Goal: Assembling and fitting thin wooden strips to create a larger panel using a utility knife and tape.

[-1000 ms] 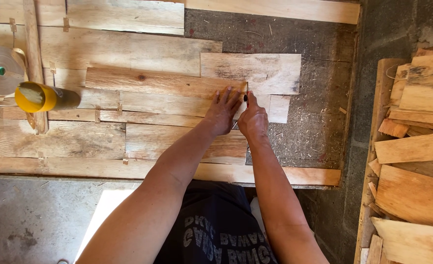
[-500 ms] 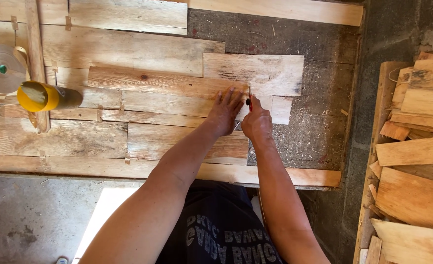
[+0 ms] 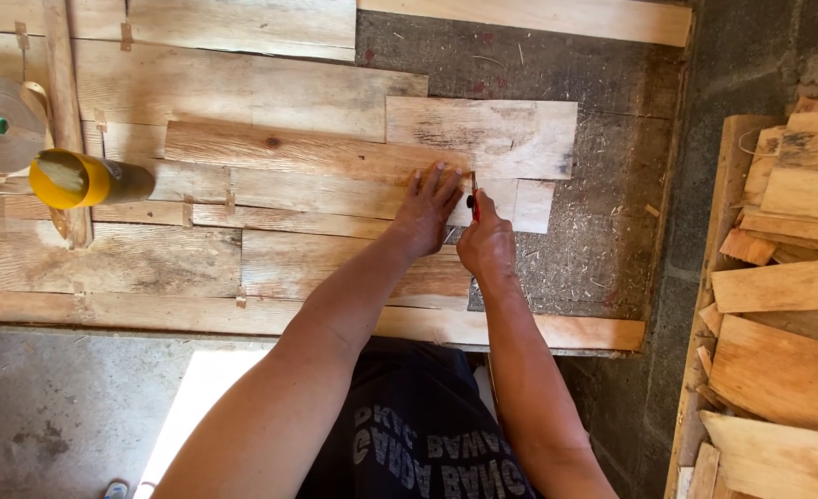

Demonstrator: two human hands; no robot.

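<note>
Overhead, the view looks down on a dark board base (image 3: 557,65) strewn with sawdust, framed by pale wooden strips and partly covered with flat, weathered planks laid edge to edge. Small brown tabs sit in the joints between several planks. Grey concrete floor (image 3: 48,416) lies below the near edge of the base, and a grey block wall or kerb runs along its right side.

To the right, an open wooden crate (image 3: 732,166) holds a loose stack of rough-cut wood pieces (image 3: 788,370), overlapping at various angles. At the left edge, a yellow-capped can (image 3: 81,178) lies on its side on the planks, just beside a pale grey roll (image 3: 2,123).

Left hand (image 3: 425,211) rests flat, fingers spread, on a long plank (image 3: 289,148) near its right end, touching no tool. Right hand (image 3: 486,242) is closed around a slim red-handled tool (image 3: 473,189), likely a pencil or knife; which one cannot be told. Its tip meets the wood just beside the left fingertips, where the long plank abuts a shorter pale plank (image 3: 483,134).
</note>
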